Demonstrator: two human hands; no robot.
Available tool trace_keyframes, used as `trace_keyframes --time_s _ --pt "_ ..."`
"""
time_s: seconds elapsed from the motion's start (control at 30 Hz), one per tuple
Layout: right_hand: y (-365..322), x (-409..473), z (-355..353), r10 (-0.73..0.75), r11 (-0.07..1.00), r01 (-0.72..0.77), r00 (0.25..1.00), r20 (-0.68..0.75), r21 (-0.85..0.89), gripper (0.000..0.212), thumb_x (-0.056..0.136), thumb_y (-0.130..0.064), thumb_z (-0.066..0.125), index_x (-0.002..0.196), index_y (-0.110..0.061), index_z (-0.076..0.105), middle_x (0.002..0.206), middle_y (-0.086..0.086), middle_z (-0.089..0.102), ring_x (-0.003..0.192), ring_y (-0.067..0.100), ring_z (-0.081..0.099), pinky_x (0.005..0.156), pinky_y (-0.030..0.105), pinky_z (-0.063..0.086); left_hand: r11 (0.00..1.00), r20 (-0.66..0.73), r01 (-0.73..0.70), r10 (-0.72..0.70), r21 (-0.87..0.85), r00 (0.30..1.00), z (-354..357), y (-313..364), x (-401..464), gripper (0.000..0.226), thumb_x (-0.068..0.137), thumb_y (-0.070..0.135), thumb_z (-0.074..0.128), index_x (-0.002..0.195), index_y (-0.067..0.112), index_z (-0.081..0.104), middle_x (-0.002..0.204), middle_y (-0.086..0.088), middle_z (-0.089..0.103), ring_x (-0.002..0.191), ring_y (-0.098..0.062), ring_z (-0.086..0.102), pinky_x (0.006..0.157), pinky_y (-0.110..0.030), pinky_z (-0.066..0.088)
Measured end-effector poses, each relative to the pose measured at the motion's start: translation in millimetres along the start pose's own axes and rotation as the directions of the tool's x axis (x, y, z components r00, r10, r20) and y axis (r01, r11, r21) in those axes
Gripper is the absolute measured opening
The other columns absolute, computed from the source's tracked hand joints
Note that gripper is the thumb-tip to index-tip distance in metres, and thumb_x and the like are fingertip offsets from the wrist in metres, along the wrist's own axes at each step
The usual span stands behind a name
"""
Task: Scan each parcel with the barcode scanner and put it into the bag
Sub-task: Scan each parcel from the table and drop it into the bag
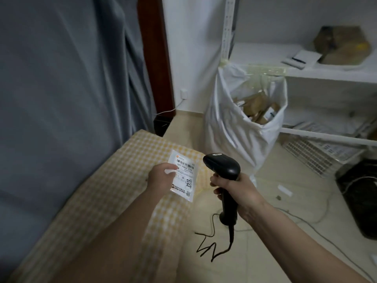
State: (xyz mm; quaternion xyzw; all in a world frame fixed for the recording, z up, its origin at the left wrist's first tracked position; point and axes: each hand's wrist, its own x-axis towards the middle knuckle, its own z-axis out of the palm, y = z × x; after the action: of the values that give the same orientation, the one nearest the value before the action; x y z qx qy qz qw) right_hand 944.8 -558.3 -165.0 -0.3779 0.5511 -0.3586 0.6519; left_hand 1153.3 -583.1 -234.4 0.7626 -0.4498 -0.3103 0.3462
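Note:
My left hand pinches a small flat white parcel by its left edge, its printed barcode label facing up. Just to its right, my right hand grips the handle of a black barcode scanner, whose head points left toward the label. The scanner's coiled cable hangs down to the floor. Further back stands a large white bag, its mouth open and taped to a shelf, with several brown parcels inside.
A surface with a yellow checked cover lies under my left arm. Grey curtain hangs at left. White shelving at right holds a cardboard box. A white wire basket and a black bin stand on the tiled floor.

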Motion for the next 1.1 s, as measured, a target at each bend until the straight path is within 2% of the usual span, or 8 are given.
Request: trace_keyframes --time_s 0.1,0.17,0.3,0.5,0.7,0.83,0.93,1.1 --pt "-16 7 -49 -0.021 0.999 0.024 0.997 -0.069 0.037 0.017 0.079 -0.002 0.071 0.095 0.002 0.065 0.077 0.011 0.065 0.058 0.018 0.056 0.06 0.03 0.044 0.996 0.09 -0.053 0.046 0.074 0.995 45 38 7 0.045 0.084 -0.006 0.064 0.127 0.008 0.062 0.133 -0.01 0.056 0.118 -0.024 0.055 0.083 -0.012 0.037" --pt "-24 10 -76 -0.037 0.997 0.045 0.992 -0.119 0.067 0.016 0.08 -0.001 0.07 0.095 0.002 0.065 0.077 0.012 0.065 0.059 0.019 0.056 0.06 0.03 0.043 0.99 0.154 -0.084 0.066 0.113 0.986 71 58 11 0.059 0.08 -0.005 0.068 0.136 0.009 0.054 0.138 -0.011 0.05 0.124 -0.023 0.051 0.092 -0.015 0.036" --pt "-41 18 -117 -0.051 0.989 0.078 0.978 -0.204 0.129 0.013 0.08 0.0 0.07 0.092 0.001 0.064 0.077 0.013 0.064 0.06 0.02 0.056 0.06 0.031 0.044 0.976 0.228 -0.145 0.107 0.159 0.968 113 93 25 0.072 0.075 -0.004 0.074 0.141 0.009 0.048 0.139 -0.013 0.05 0.125 -0.025 0.051 0.104 -0.027 0.038" --pt "-58 50 -159 -0.046 0.98 0.1 0.955 -0.292 0.173 0.011 0.08 -0.001 0.071 0.089 0.001 0.065 0.076 0.013 0.065 0.063 0.021 0.056 0.061 0.031 0.046 0.972 0.292 -0.179 0.129 0.151 0.948 166 128 61 0.07 0.074 -0.009 0.072 0.138 0.01 0.052 0.138 -0.011 0.054 0.121 -0.024 0.055 0.102 -0.029 0.043" --pt "-86 105 -178 -0.043 0.972 0.119 0.938 -0.344 0.205 0.011 0.079 0.0 0.07 0.088 -0.001 0.065 0.076 0.014 0.066 0.061 0.021 0.057 0.061 0.033 0.046 0.988 0.316 -0.111 0.073 0.103 0.946 192 151 121 0.072 0.07 -0.012 0.073 0.137 0.009 0.054 0.134 -0.016 0.055 0.112 -0.03 0.061 0.086 -0.044 0.057" --pt "-118 148 -178 -0.063 0.97 0.137 0.938 -0.342 0.199 0.01 0.08 0.0 0.07 0.088 0.0 0.065 0.076 0.014 0.065 0.06 0.02 0.057 0.061 0.033 0.046 0.997 0.336 -0.053 0.03 0.059 0.941 193 174 173 0.076 0.072 -0.005 0.079 0.14 0.006 0.049 0.134 -0.012 0.055 0.099 -0.025 0.064 0.071 -0.034 0.06" --pt "-134 181 -180 -0.073 0.962 0.154 0.94 -0.333 0.224 0.009 0.079 0.003 0.069 0.086 0.0 0.064 0.076 0.016 0.064 0.06 0.021 0.056 0.06 0.032 0.045 0.981 0.337 -0.142 0.09 0.133 0.937 196 193 211 0.086 0.072 0.014 0.084 0.146 0.011 0.04 0.143 -0.008 0.048 0.123 -0.024 0.053 0.098 -0.03 0.046" --pt "-145 230 -189 -0.021 0.958 0.108 0.95 -0.312 0.265 0.009 0.078 0.005 0.069 0.083 0.0 0.064 0.073 0.016 0.063 0.056 0.021 0.055 0.056 0.03 0.045 0.982 0.392 -0.12 0.053 0.148 0.919 218 207 254 0.085 0.08 0.017 0.078 0.151 0.013 0.031 0.151 -0.007 0.039 0.135 -0.023 0.041 0.11 -0.035 0.037"
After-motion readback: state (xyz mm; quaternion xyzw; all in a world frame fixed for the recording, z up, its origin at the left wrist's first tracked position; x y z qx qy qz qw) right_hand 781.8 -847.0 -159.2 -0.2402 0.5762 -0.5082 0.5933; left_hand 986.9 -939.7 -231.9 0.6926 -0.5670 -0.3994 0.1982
